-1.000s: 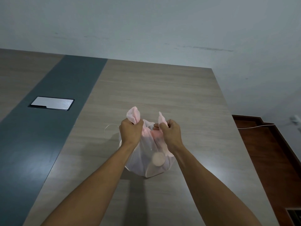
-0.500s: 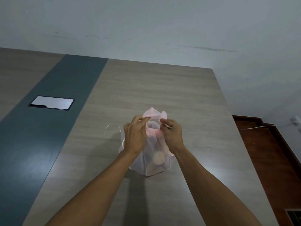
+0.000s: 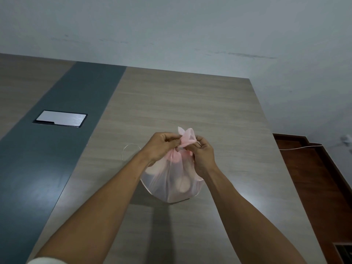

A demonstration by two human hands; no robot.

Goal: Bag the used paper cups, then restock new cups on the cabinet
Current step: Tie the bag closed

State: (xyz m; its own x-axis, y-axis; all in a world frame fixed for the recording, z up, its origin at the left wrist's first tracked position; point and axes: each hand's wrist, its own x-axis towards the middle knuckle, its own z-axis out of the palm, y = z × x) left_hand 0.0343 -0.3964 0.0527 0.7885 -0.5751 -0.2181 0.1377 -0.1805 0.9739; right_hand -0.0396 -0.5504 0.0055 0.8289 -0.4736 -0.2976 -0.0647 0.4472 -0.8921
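A thin pink plastic bag [image 3: 171, 185] stands on the wooden table [image 3: 190, 103] in front of me. Pale round shapes of used paper cups [image 3: 182, 183] show through its side. My left hand [image 3: 162, 147] and my right hand [image 3: 202, 153] meet above the bag's mouth. Both pinch the bag's two handles [image 3: 186, 137], which are bunched and crossed together between my fingertips. The bag's neck is drawn tight under my hands.
A thin clear loop [image 3: 131, 150] lies on the table just left of the bag. A metal cover plate [image 3: 61, 118] sits in the dark grey strip at the left. The table's right edge drops to a brown floor [image 3: 312, 178] with a white cable [image 3: 301, 148].
My hands held the two handles apart a second ago. They have come together and now cross the handles over the bag's mouth.
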